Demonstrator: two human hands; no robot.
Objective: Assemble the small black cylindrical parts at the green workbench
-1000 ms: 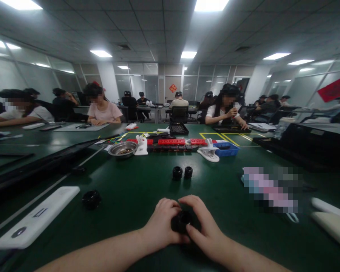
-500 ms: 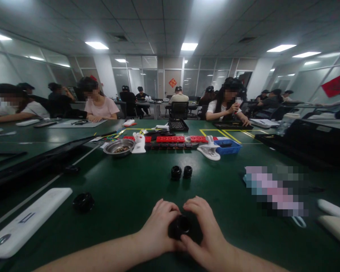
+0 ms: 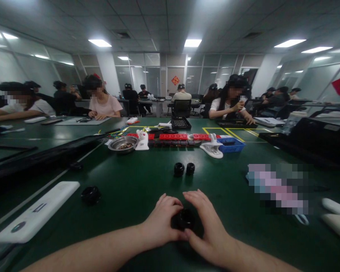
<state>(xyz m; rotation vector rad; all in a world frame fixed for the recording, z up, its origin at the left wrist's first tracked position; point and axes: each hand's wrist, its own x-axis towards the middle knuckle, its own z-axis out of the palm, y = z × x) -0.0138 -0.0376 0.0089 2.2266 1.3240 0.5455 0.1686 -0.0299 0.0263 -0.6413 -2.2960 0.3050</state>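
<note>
A glossy black ring-shaped piece (image 3: 186, 219) with a hollow centre is low in the middle of the head view, between my two hands. My left hand (image 3: 163, 221) curls round its left side, the thumb along the near edge. From the right, my right hand (image 3: 209, 226) cups it with the fingers arched over the far side and the thumb tip at the near rim, close to the left thumb. Two smaller black ring pieces, a left one (image 3: 179, 169) and a right one (image 3: 190, 168), stand side by side beyond my hands. Another black ring piece (image 3: 91, 195) lies to the left.
On the green table (image 3: 147, 170) are a metal bowl (image 3: 123, 148) of small parts, white clamps (image 3: 214, 146), red strips (image 3: 173, 136) and a blue tray (image 3: 232, 145). A white bar (image 3: 39, 211) lies at left, a blurred-out object (image 3: 277, 187) at right. Several people sit beyond.
The view has shifted slightly, so the scene appears a little further right. Both hands stay round the black ring-shaped piece, which sits slightly higher in the picture and shows less of its left side.
</note>
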